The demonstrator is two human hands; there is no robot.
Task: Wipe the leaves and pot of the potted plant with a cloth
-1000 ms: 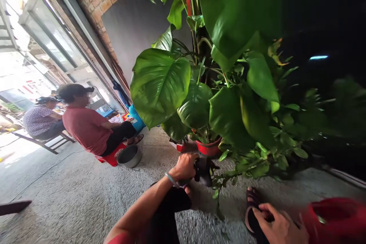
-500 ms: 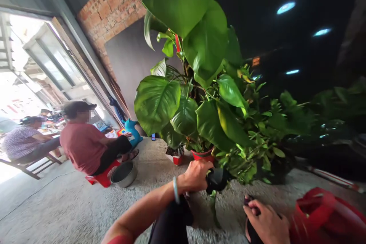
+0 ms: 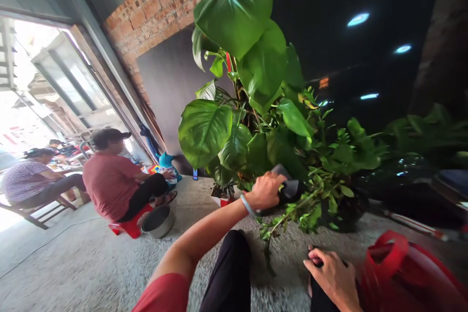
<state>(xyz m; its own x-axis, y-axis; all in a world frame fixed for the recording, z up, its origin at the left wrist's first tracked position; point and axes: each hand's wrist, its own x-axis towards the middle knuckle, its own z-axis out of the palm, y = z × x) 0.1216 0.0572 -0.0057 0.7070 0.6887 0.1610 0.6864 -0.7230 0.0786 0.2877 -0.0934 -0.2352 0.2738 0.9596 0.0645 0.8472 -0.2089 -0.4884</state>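
Observation:
My left hand (image 3: 266, 190), with a pale bracelet at the wrist, is closed around a dark cloth (image 3: 290, 189). The cloth is against the lower leaves of a tall potted plant (image 3: 206, 126), whose big leaves are glossy and heart-shaped. Leafy stems of a smaller-leaved plant (image 3: 314, 209) spread beside and below the cloth. My right hand (image 3: 334, 273) is low on the right, by my dark-trousered leg, its fingers curled. Something small and dark shows at its fingertips, too unclear to name. The big plant's pot is hidden behind my left arm.
A red bag (image 3: 409, 273) lies beside my right hand. To the left, a person in a red shirt (image 3: 109, 180) sits on a red stool (image 3: 127, 226) near a metal basin (image 3: 159, 222). Behind the plants stands a dark glossy panel (image 3: 329, 19).
My left hand has risen with the cloth, from the pot's rim up to the lower leaves. My right hand has stayed low, and the view has shifted slightly.

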